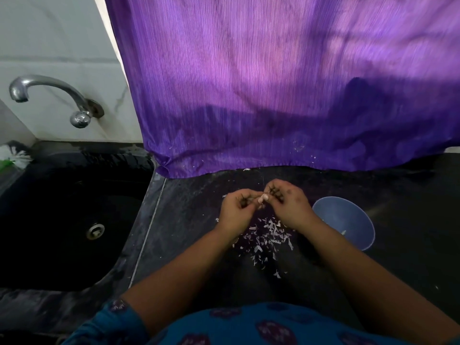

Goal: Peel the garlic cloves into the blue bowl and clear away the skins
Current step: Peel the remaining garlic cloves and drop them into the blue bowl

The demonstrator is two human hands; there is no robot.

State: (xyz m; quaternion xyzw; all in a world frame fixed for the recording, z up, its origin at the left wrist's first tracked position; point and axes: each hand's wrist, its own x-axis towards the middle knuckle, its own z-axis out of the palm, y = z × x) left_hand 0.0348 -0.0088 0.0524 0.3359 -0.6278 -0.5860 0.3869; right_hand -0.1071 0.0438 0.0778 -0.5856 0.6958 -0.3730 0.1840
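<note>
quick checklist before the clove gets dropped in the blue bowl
1. Garlic clove pinched between left hand and right hand: ok.
2. Clove fully peeled: cannot tell.
3. Blue bowl upright beside the right hand: ok.
4. Bowl free of skin: not ok, a pale scrap lies inside.
5. Skins cleared from the counter: not ok, scattered below the hands.

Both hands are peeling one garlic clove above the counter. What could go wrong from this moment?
1. The left hand and right hand pinch the garlic clove beside the blue bowl, not over it; if it slips, it likely lands among the skins.
2. Skin flecks already cling to the purple curtain, so clearing may miss them.
</note>
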